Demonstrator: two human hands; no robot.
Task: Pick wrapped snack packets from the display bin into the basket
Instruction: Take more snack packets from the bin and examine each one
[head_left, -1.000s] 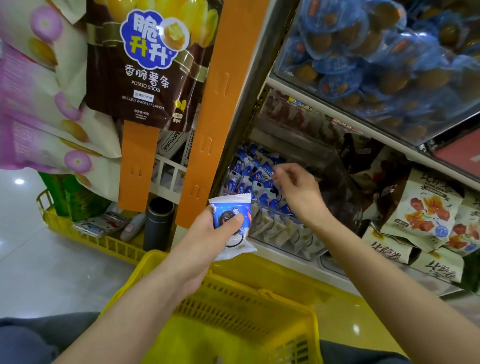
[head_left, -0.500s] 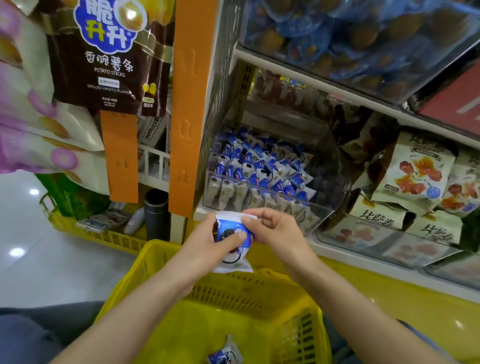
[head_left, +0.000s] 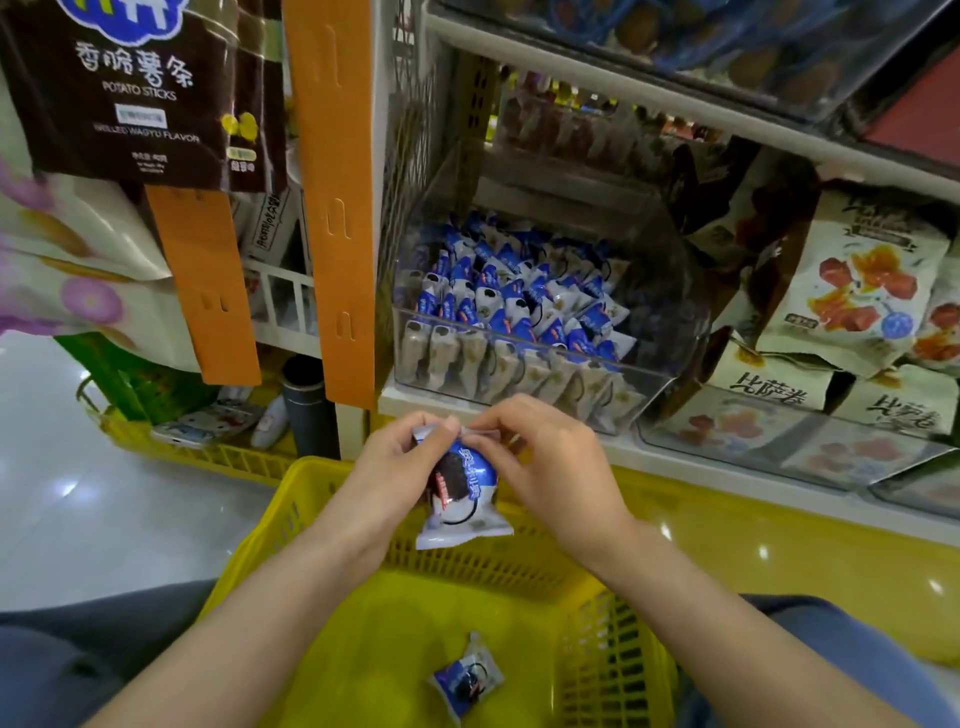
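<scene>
Right hand (head_left: 550, 467) moved off display bin (head_left: 644, 389) onto held packet (head_left: 460, 493); left hand (head_left: 384, 483) also pinches its top edge, frame centre, above basket (head_left: 291, 519). 1 loose packet (head_left: 467, 675) on basket floor, bottom centre.

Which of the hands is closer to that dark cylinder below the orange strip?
Left. The left hand is just right of the dark cylinder; the right hand sits farther right, across the packet both pinch.

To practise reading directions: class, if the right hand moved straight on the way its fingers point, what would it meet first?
The right hand pinches the top edge of the held packet; going on leftward, it would likely meet the left hand gripping the same edge.
</scene>
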